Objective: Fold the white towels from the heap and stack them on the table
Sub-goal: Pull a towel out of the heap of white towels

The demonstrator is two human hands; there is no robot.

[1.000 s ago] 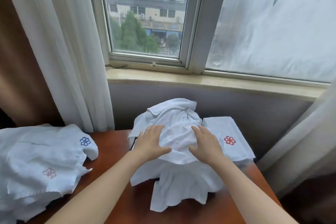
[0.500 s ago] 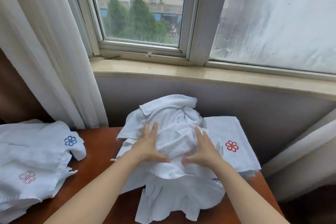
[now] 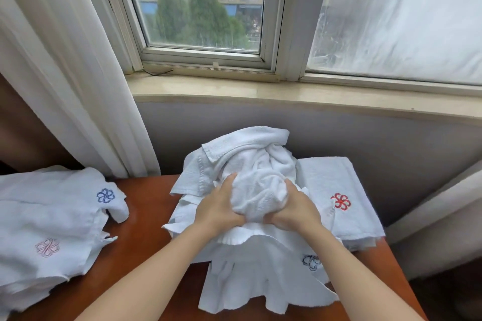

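Note:
A heap of crumpled white towels (image 3: 250,154) sits at the back middle of the brown wooden table (image 3: 146,214). My left hand (image 3: 219,208) and my right hand (image 3: 294,211) both grip a bunched white towel (image 3: 258,193) on top of the heap, one hand on each side. Loose towel ends (image 3: 260,276) hang over the near part of the table below my wrists. A stack of white towels (image 3: 49,221) with blue and pink flower emblems lies at the left.
A flat white towel with a red emblem (image 3: 336,190) lies to the right of the heap. White curtains (image 3: 73,65) hang at the left, and another curtain (image 3: 438,206) at the right. A window sill (image 3: 260,94) runs behind the table.
My fingers, flat on the heap a second ago, have curled round the top towel and bunched it together. The view has tilted down and closer.

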